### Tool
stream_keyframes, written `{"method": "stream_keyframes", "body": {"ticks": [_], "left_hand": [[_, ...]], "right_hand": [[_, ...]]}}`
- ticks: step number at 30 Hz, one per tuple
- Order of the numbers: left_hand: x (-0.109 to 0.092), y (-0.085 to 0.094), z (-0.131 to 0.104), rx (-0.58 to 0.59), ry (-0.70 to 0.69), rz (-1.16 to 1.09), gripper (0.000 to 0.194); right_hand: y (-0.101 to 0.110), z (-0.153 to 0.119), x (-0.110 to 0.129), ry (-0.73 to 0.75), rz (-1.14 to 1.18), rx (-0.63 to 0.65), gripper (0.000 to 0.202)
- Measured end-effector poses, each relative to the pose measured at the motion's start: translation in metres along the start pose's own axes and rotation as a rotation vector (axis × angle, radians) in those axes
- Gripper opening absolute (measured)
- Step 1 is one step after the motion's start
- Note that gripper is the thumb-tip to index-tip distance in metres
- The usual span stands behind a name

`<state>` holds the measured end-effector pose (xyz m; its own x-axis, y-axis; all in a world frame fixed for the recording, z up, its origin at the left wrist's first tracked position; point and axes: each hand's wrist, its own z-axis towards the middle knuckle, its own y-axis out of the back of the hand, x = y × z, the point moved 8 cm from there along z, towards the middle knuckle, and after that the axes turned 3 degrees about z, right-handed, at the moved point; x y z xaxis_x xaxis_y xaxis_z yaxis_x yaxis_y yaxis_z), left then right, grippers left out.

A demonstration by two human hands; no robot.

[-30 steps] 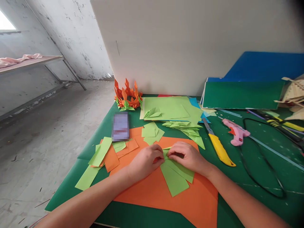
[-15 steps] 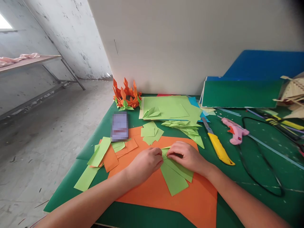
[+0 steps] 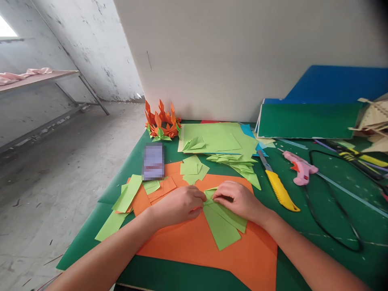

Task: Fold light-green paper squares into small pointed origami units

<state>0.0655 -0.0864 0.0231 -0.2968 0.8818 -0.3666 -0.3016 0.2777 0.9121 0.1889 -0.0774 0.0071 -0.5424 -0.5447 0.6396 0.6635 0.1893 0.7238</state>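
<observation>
Both hands meet over a small folded piece of green paper (image 3: 209, 195) above the orange sheet (image 3: 182, 244). My left hand (image 3: 184, 204) is closed, its fingertips at the left edge of the folded piece. From the other side my right hand (image 3: 235, 198) pinches the same piece between thumb and fingers. Flat green paper strips (image 3: 222, 230) lie fanned out just below the fingers. The exact folds are partly hidden behind the fingertips.
Cut green pieces (image 3: 194, 169) and a phone-like blurred object (image 3: 153, 161) lie to the left. An orange folded-paper ring (image 3: 163, 121) stands behind. At the right are a yellow-handled knife (image 3: 281, 192), a pink glue gun (image 3: 300, 167) and its black cord (image 3: 333, 242).
My left hand has shifted slightly left, and its forearm has come up a little. My right hand keeps its pinch in about the same place.
</observation>
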Motion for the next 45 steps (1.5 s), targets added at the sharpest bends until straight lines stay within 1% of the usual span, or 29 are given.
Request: {"method": "stream_keyframes", "body": {"ticks": [4,11,19,28,34,39,45], "left_hand": [[-0.0012,0.003,0.0,-0.019,-0.006,0.007,0.02],[-0.0004,0.0004,-0.0011,0.025,-0.028,0.005,0.026],[-0.0006,-0.0013,-0.0013,0.023,-0.034,0.014,0.026],[-0.0042,0.0014,-0.0001,0.045,-0.035,0.016,0.021],[-0.0033,0.0037,-0.0006,0.028,-0.043,0.006,0.025],[-0.0029,0.0058,-0.0001,0.02,-0.019,0.004,0.027],[-0.0072,0.0014,0.0027,0.058,-0.017,0.073,0.032]], "right_hand": [[-0.0001,-0.0005,0.0003,0.004,0.001,0.002,0.017],[-0.0007,-0.0009,-0.0002,0.004,0.004,0.009,0.016],[-0.0003,-0.0007,-0.0001,0.012,-0.004,0.002,0.016],[-0.0001,0.0007,0.0008,0.013,-0.015,0.002,0.018],[0.0006,-0.0005,0.0022,0.01,-0.018,0.008,0.016],[0.0002,-0.0002,0.0027,0.017,-0.031,0.015,0.016],[0.0014,0.0009,0.0045,0.03,-0.039,0.009,0.016]]}}
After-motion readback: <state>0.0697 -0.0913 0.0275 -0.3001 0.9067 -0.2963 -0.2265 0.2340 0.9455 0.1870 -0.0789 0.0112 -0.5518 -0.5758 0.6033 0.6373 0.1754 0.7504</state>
